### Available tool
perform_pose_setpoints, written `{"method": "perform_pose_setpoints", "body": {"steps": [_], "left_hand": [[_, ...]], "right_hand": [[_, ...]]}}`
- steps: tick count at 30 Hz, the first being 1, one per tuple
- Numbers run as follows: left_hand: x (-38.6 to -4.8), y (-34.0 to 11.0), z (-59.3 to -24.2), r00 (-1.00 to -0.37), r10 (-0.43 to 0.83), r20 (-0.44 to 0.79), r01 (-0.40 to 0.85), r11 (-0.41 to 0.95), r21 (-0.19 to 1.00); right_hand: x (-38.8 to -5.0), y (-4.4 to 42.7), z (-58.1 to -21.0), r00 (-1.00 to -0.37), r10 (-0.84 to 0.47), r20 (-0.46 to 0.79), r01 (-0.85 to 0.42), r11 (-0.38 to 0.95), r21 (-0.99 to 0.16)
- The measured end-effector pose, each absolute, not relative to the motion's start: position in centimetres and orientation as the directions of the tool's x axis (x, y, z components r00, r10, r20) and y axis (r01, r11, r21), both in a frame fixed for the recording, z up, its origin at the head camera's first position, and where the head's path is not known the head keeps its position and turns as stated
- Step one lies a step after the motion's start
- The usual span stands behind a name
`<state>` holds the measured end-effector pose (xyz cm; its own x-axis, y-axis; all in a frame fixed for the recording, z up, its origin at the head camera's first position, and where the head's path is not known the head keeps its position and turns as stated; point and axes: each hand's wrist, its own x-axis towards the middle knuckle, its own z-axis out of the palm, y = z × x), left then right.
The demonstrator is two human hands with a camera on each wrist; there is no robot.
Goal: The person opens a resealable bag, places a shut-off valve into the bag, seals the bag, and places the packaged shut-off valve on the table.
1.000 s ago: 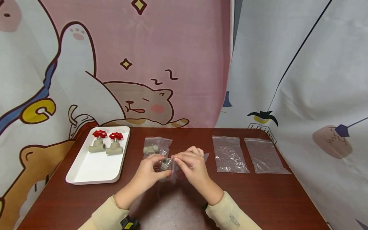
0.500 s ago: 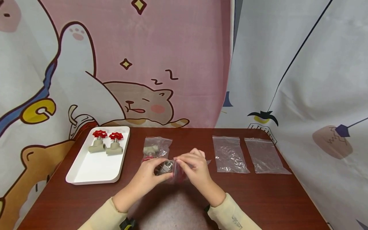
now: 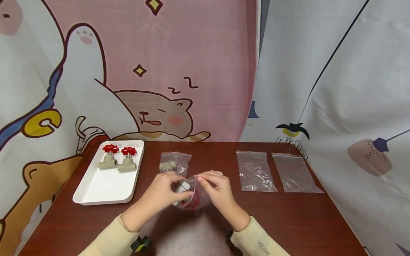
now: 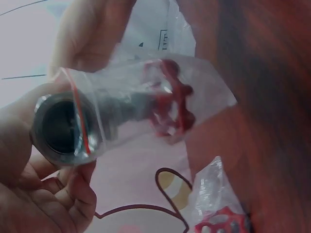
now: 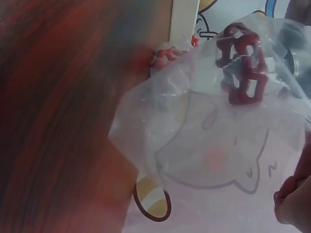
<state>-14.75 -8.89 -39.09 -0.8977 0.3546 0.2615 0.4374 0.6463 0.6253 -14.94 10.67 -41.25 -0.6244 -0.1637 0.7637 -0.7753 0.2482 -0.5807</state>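
held a metal-ended valve in the left hand, above the middle of the counter, with thumb and fingers curled in a close grip round the metal end. pinched the edge of a clear zip bag at its mouth with the right hand, in a narrow grip of thumb and fingertips. had the valve partly inside the bag, with its red handwheel farther in and its open metal end at the mouth, crossed by a red zip line.

had a filled bag just beyond the left hand, with a beige valve body showing through the plastic. saw a white tray to the left, with two beige valves side by side near its far end, both topped by red wheels. saw two flat bags lying side by side to the right. wore cream sleeves. faced a hanging cloth printed with a sleeping cartoon animal.
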Motion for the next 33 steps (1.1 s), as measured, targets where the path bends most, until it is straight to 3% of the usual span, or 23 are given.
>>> {"method": "perform_pose_setpoints", "body": {"steps": [5,9,17,24,29,33], "left_hand": [[-14.7,-8.7,-38.4,-0.914,0.322,0.247,0.405,0.691,0.599],[-14.7,-8.5,-38.3,-0.932,0.284,0.226,0.363,0.711,0.603],[-14.8,-8.6,-38.5,-0.943,0.267,0.197,0.33,0.701,0.632],[-15.1,-9.0,-38.9,-0.951,0.297,0.088,0.265,0.633,0.728],[-15.2,-9.2,-39.4,-0.954,0.297,0.036,0.202,0.554,0.807],[-15.0,-9.3,-39.6,-0.962,0.261,0.083,0.215,0.532,0.819]], "right_hand": [[-14.7,10.8,-41.5,-0.726,-0.163,0.668,-0.686,0.244,-0.686],[-15.3,11.2,-43.3,-0.761,-0.151,0.63,-0.642,0.313,-0.7],[-15.1,11.4,-44.0,-0.737,-0.155,0.658,-0.672,0.272,-0.688],[-14.3,10.7,-42.1,-0.652,-0.116,0.749,-0.756,0.178,-0.63],[-13.7,10.5,-40.6,-0.674,-0.135,0.727,-0.739,0.132,-0.661],[-13.8,10.6,-40.4,-0.688,-0.189,0.7,-0.723,0.101,-0.684]]}}
